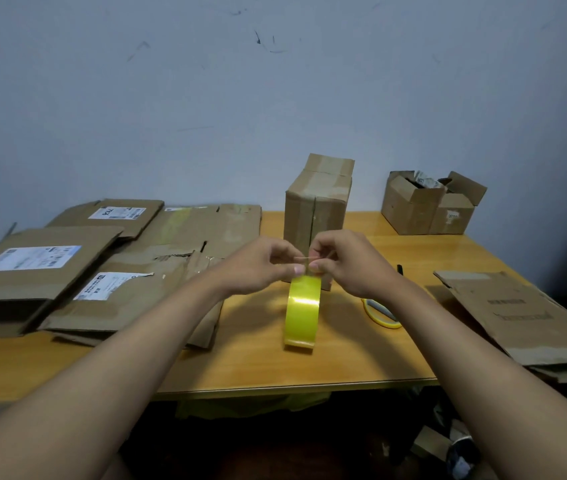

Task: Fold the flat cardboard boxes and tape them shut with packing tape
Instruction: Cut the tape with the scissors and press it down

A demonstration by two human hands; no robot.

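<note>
Both hands are raised together over the bench (344,358), just in front of the taped box (316,209). Left hand (258,268) and right hand (348,265) each pinch the top of a yellow tape roll (302,311) with curled fingers, thumbs almost touching at its upper edge. Whether they are picking at the loose end I cannot tell. The roll stands on edge, its lower rim at or just above the bench.

The taped box stands upright behind the roll, closed, with a seam running down its front. Left of it lie flat boxes (109,271), overlapping in a loose pile, several bearing white labels. Right of it, toward the back corner, sit two open boxes (427,206) side by side, flaps up, with crumpled paper in one. Nearer than those, at the right edge, lies another flat box (517,317), partly overhanging. Between it and the taped box, a thin yellow ring (381,315) lies flat beside the right wrist.
</note>
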